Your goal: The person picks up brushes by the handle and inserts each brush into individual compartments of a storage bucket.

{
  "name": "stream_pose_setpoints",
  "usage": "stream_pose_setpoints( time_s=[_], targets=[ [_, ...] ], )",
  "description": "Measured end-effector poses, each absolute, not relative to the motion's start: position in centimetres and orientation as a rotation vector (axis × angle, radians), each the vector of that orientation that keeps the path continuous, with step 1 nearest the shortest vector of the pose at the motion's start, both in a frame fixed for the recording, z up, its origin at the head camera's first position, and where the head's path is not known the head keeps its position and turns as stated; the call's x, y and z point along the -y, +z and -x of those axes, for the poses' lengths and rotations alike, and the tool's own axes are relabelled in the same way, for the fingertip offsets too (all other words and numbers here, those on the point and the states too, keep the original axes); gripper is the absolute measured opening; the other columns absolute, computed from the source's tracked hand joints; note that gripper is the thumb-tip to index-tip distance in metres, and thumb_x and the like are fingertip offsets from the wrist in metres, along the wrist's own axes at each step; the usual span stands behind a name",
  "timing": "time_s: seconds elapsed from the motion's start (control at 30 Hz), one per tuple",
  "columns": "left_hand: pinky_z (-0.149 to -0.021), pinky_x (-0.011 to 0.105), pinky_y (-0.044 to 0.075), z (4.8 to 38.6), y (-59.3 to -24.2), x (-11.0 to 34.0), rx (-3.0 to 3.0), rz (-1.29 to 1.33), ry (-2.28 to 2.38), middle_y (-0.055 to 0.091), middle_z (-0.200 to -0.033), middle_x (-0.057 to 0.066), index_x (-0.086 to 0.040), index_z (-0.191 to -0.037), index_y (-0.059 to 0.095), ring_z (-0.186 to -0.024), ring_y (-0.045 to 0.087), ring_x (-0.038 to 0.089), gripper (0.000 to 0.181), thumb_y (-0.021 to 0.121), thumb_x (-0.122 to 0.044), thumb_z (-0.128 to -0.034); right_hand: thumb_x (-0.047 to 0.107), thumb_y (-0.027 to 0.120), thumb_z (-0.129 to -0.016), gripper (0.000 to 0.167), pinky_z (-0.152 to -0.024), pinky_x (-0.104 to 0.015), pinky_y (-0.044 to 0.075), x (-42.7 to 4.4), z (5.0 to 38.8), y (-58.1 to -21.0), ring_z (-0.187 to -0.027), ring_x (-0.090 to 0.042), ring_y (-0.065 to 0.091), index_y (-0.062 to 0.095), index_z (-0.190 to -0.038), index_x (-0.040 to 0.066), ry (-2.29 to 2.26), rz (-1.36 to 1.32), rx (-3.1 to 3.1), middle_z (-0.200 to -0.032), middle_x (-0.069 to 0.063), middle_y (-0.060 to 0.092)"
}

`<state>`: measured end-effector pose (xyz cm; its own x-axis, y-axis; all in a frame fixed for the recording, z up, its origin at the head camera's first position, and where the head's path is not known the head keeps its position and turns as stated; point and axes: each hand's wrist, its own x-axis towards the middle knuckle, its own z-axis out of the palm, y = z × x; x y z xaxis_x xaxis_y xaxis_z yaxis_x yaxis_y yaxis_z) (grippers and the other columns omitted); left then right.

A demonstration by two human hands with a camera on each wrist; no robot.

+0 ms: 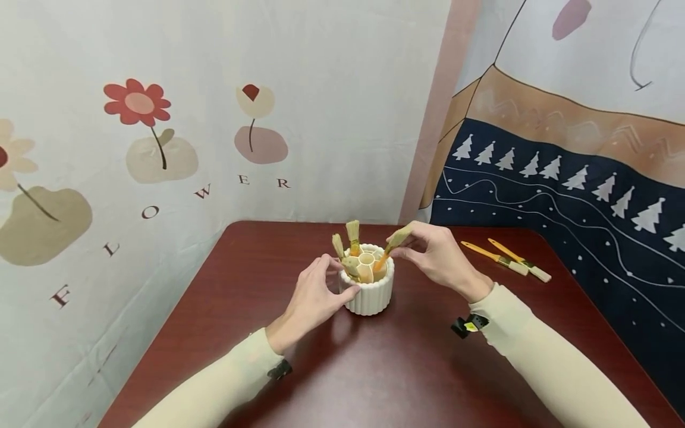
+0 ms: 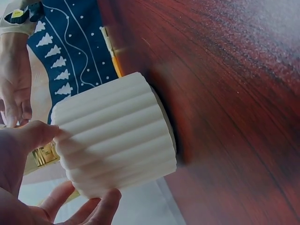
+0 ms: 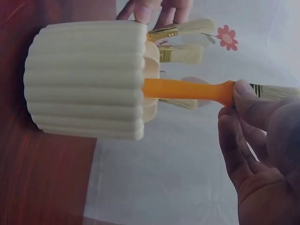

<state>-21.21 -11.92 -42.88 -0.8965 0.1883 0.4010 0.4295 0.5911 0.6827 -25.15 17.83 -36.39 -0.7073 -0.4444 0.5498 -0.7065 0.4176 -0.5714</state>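
Observation:
A white ribbed pen holder (image 1: 369, 300) with inner compartments stands upright on the table. My left hand (image 1: 316, 291) holds it at the rim, with the thumb on the near side and fingers on the left. Between thumb and fingers, my right hand (image 1: 441, 258) pinches a paintbrush (image 3: 187, 90) near its metal band. That brush is bristles up, and the lower end of its orange handle is hidden inside the holder's right side. Several other paintbrushes (image 3: 183, 54) stand bristles up in the holder, toward its left and back; their handles are mostly hidden.
Two paintbrushes with yellow-orange handles, one (image 1: 495, 257) beside the other (image 1: 519, 260), lie on the dark red table (image 1: 241, 273) at the back right. Printed cloth (image 1: 342, 119) hangs behind the table and along its right side.

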Motion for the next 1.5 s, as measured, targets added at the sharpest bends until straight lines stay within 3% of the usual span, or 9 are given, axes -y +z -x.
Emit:
stream_pose_setpoints(
  time_s=[0.33,0.73,1.1,1.5],
  targets=[
    [-0.101,0.047,0.071,21.2,-43.2,11.8,2.523,0.503,-1.205,0.078,-0.123,0.016,-0.003,-0.120,0.069,-0.111,0.085,0.035,0.050,0.102,-0.025,-0.0888,-0.010,0.094,-0.090,0.035,-0.087,-0.034,0.072,-17.0,25.3,-37.9,-0.094,-0.015,0.083,0.083,-0.116,0.010,1.074,-1.121,2.338,-0.115,-0.005,0.086],
    [-0.099,0.046,0.072,21.1,-43.2,11.9,2.497,0.545,-1.202,0.079,-0.118,0.014,-0.005,-0.117,0.070,-0.108,0.088,0.033,0.047,0.103,-0.024,-0.0893,-0.007,0.095,-0.090,0.030,-0.083,-0.028,0.070,-16.9,25.4,-39.6,-0.092,-0.014,0.080,0.082,-0.112,0.008,0.972,-1.207,2.286,-0.110,-0.004,0.084],
    [-0.100,0.041,0.072,21.1,-43.1,11.8,2.502,0.566,-1.238,0.075,-0.116,0.013,-0.006,-0.113,0.071,-0.114,0.087,0.031,0.043,0.103,-0.021,-0.0902,-0.003,0.096,-0.091,0.026,-0.080,-0.031,0.070,-16.9,25.2,-40.2,-0.090,-0.012,0.077,0.082,-0.109,0.009,0.898,-1.193,2.312,-0.106,-0.002,0.081],
    [-0.101,0.045,0.072,21.0,-43.1,11.7,2.517,0.549,-1.247,0.075,-0.115,0.013,-0.007,-0.112,0.071,-0.111,0.086,0.034,0.042,0.103,-0.021,-0.0897,-0.007,0.095,-0.092,0.026,-0.081,-0.024,0.069,-16.7,24.9,-41.0,-0.089,-0.011,0.077,0.083,-0.111,0.007,0.865,-1.249,2.303,-0.106,-0.003,0.080]
  ],
)
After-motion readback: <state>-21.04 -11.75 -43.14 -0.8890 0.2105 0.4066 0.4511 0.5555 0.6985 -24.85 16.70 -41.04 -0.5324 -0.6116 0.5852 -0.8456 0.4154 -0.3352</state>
